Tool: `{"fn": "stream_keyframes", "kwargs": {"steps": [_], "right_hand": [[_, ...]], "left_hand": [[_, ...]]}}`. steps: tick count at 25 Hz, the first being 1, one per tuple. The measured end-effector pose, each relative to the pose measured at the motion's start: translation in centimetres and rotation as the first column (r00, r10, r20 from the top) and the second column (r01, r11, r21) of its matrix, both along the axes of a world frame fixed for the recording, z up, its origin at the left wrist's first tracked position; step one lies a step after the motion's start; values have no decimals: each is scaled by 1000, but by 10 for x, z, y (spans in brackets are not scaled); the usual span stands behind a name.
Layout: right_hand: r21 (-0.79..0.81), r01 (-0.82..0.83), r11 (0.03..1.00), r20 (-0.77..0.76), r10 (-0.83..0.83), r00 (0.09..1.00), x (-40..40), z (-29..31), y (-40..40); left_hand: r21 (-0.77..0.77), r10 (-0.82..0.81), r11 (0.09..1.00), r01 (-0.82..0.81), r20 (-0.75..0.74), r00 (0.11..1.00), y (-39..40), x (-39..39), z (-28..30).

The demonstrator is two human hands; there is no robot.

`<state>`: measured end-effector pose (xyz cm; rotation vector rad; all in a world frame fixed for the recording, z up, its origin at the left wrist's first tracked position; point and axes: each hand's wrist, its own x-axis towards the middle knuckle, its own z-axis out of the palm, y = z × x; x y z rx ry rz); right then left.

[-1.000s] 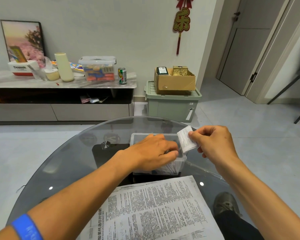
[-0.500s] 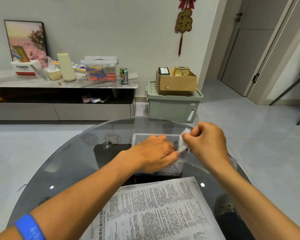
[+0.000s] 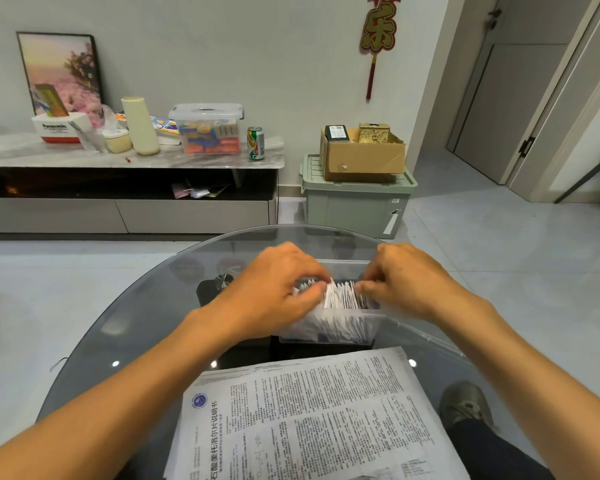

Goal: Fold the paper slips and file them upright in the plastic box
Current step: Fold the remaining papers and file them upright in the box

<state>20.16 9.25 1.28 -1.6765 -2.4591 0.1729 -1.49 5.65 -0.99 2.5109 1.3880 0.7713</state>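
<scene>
At frame centre, the clear rectangular plastic box (image 3: 329, 323) stands on the round glass table (image 3: 146, 327), packed with upright white folded paper slips (image 3: 340, 297). The slip held above the box a second ago is no longer distinguishable; it has probably been filed. The left hand (image 3: 274, 292) and right hand (image 3: 406, 282) press curled fingertips into the row; whether either grip holds a slip cannot be told. A large printed white sheet (image 3: 312, 417) remains at lower centre.

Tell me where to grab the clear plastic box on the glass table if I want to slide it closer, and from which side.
Grip the clear plastic box by its two short end walls, coming down from above with a hand at each end. Its top is open and packed with upright paper slips, so pinching over the long walls would likely crush them. The left hand and right hand already sit at those ends.
</scene>
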Motion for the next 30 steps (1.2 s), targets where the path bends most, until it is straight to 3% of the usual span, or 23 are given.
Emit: {"fn": "stream_keyframes", "kwargs": {"steps": [3, 5, 7, 13, 16, 21, 28, 30], "right_hand": [[90, -206, 974, -160, 218, 963, -4, 4, -6], [-14, -389, 921, -72, 387, 919, -23, 10, -8], [-114, -467, 877, 46, 474, 879, -43, 9, -4], [-51, -448, 892, 387, 431, 815, -45, 13, 19], [33, -475, 880, 434, 415, 800, -45, 10, 22], [-30, -538, 842, 347, 514, 784, -43, 10, 23], [139, -487, 862, 176, 463, 869, -23, 11, 20], [122, -470, 874, 117, 457, 882, -21, 12, 19]], "left_hand": [[58, 133, 989, -139, 100, 986, -15, -35, -22], [-14, 116, 993, -116, 114, 987, -18, -41, -29], [-37, 100, 995, -96, 153, 983, -19, -41, -28], [-76, 99, 993, -91, 122, 988, -19, -40, -29], [-75, 85, 994, -78, 96, 992, -18, -37, -28], [-78, 93, 993, -85, 101, 991, -21, -35, -26], [-92, 96, 992, -88, 92, 991, -21, -33, -27], [-104, 103, 990, -93, 93, 990, -21, -32, -25]]}}
